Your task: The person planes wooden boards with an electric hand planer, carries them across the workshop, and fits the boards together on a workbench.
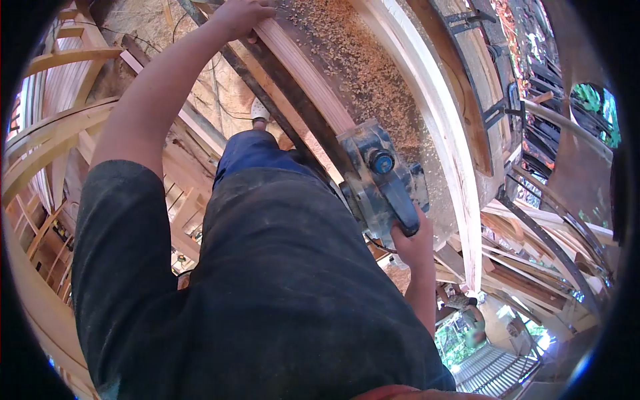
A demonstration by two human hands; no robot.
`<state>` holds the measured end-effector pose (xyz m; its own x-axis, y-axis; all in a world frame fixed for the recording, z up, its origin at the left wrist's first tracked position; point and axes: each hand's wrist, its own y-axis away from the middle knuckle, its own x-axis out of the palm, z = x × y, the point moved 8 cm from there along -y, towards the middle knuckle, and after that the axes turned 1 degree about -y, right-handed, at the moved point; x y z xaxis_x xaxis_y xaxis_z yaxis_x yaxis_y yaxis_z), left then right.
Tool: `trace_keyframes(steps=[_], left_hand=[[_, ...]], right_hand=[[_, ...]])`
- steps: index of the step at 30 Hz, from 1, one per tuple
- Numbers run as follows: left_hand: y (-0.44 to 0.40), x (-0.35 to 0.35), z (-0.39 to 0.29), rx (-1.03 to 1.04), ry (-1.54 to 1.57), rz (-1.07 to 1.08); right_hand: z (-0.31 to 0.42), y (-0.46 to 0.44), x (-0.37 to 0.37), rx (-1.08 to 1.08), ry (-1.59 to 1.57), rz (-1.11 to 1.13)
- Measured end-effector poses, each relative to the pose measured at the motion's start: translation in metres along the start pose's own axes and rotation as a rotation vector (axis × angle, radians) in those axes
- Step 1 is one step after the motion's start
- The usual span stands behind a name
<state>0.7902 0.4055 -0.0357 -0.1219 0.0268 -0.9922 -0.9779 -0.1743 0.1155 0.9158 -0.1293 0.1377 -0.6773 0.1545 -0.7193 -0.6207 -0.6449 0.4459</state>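
My right hand (415, 240) is wrapped around the rear handle of a dusty electric planer (373, 160). The planer has a dark blue front knob and sits on a long reddish wooden strip (303, 73). At the strip's far end, my left hand (243, 19) is bent around the wood, with part of the fingers out of sight behind it. The strip lies lengthwise along the near edge of a brown workbench (317, 40). The planer's underside and the wood beneath it are hidden.
Wood shavings (360, 60) cover much of the bench. Beyond them runs a long pale curved beam (443, 113), with metal clamps (497, 117) farther out. Curved timber pieces (60, 140) stand on the left. Another person (460, 303) is at the lower right.
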Motion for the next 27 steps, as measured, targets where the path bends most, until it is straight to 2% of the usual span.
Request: trace_keyframes(steps=[4, 6, 7, 10, 16, 19, 25, 27], left_hand=[[-0.002, 0.014, 0.004, -0.008, -0.027, -0.054], [-0.002, 0.008, 0.001, -0.028, -0.031, 0.012], [-0.002, 0.006, -0.001, -0.038, -0.033, 0.045], [-0.002, 0.015, 0.002, -0.009, -0.057, -0.053], [-0.002, 0.002, -0.003, -0.032, -0.049, 0.041], [-0.004, 0.015, 0.001, -0.012, -0.059, -0.033], [-0.004, 0.007, -0.003, 0.013, -0.041, -0.044], [-0.004, 0.011, 0.000, -0.038, 0.004, 0.029]], right_hand=[[0.017, -0.004, 0.000, 0.084, -0.052, 0.087], [0.020, -0.005, 0.001, 0.131, -0.077, 0.129], [0.021, -0.005, 0.001, 0.124, -0.080, 0.128], [0.022, -0.005, 0.001, 0.113, -0.089, 0.130], [0.023, -0.006, 0.001, 0.100, -0.103, 0.114], [0.025, -0.006, 0.001, 0.099, -0.095, 0.121], [0.027, -0.007, -0.001, 0.087, -0.063, 0.142], [0.034, -0.008, -0.002, 0.045, -0.064, 0.121]])
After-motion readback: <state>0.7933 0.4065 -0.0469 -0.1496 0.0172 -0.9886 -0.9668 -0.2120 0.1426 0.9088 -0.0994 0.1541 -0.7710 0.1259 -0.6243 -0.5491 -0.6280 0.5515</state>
